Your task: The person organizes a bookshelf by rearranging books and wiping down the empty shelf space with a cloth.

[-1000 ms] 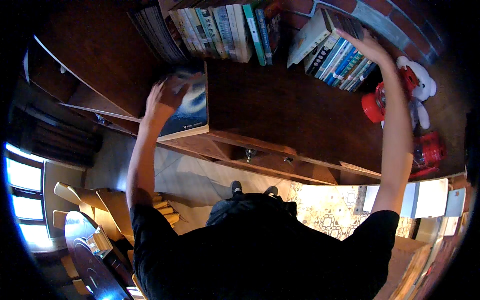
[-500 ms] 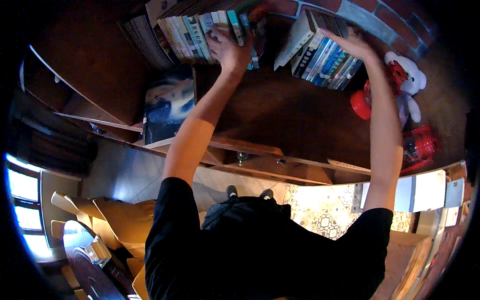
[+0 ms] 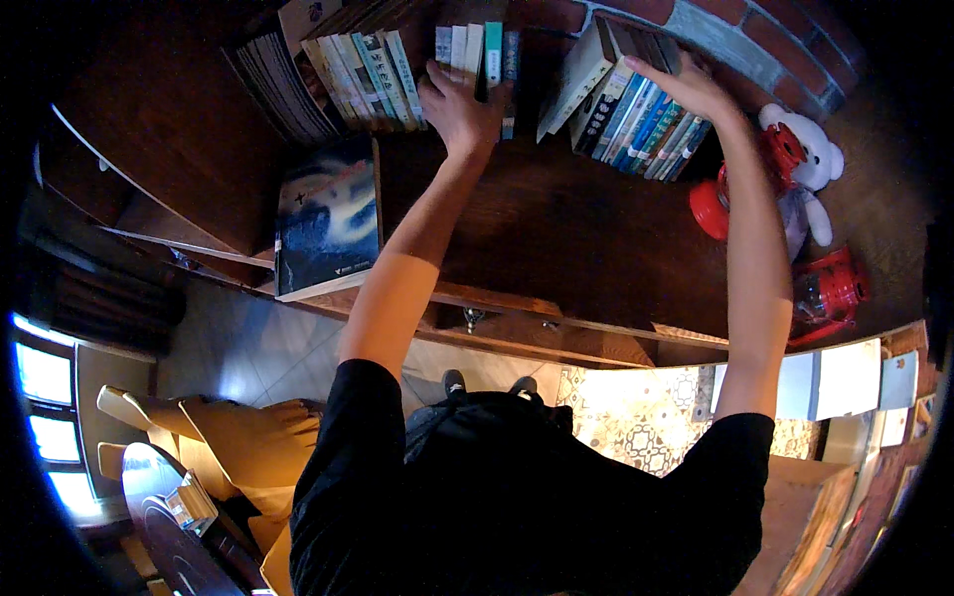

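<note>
My left hand is closed on a small group of books with pale spines, just left of a green book and a dark blue one. A gap parts this group from the leaning row of books at left. My right hand lies over the top of another row of books, thumb stretched left and fingers apart. That row leans, with a thick pale book at its left end.
A dark-covered book lies flat at the wooden top's front left. Dark thin volumes lean at far left. On the right are a white plush toy and a red lantern. A brick wall runs behind.
My left hand has shifted the pale books, with the green and blue ones, rightward and more upright, opening a gap beside the left row. My right hand stays on its row.
</note>
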A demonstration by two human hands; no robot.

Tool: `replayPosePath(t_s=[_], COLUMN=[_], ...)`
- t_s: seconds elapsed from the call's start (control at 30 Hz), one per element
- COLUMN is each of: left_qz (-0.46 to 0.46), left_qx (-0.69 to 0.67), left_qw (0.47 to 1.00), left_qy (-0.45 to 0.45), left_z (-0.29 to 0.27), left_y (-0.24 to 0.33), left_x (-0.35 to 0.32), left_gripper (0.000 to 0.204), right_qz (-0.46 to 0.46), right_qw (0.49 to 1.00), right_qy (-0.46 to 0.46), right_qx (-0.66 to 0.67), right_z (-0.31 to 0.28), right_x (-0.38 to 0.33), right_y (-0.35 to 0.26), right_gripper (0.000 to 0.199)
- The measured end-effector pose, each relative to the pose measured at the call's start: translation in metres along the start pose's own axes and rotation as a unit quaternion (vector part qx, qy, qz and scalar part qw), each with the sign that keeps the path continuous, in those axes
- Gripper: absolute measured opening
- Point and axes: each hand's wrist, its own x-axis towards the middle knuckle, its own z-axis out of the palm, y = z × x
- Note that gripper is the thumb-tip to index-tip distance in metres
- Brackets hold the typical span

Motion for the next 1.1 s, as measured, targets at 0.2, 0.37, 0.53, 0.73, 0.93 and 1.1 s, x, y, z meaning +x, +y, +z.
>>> replayPosePath(t_s=[0.2, 0.37, 0.53, 0.73, 0.93, 1.1], left_qz=[-0.003, 0.071, 0.075, 0.039, 0.044, 0.085], left_qx=[-0.035, 0.058, 0.041, 0.008, -0.132, -0.093], left_qw=[0.992, 0.987, 0.988, 0.989, 0.967, 0.95], left_qy=[-0.118, -0.13, -0.128, -0.142, -0.212, -0.285], left_z=[0.0, 0.004, 0.004, 0.018, 0.039, 0.061], left_y=[0.003, 0.005, 0.016, 0.041, 0.036, 0.011], left_x=[0.012, 0.01, 0.007, -0.005, -0.015, -0.008], left_gripper=[0.115, 0.092, 0.087, 0.09, 0.093, 0.105], right_qz=[0.033, -0.011, 0.006, 0.011, -0.01, -0.01], right_qw=[0.998, 0.999, 0.999, 0.998, 0.999, 0.999], right_qy=[-0.006, -0.047, -0.013, -0.016, -0.027, -0.032], right_qx=[-0.044, -0.018, -0.03, -0.055, -0.024, -0.014], right_z=[0.003, -0.008, 0.002, 0.012, -0.002, -0.004], right_x=[0.001, -0.002, 0.002, 0.021, 0.008, 0.005], right_y=[0.002, -0.011, -0.001, 0.025, 0.01, 0.006], right_gripper=[0.105, 0.105, 0.101, 0.101, 0.105, 0.108])
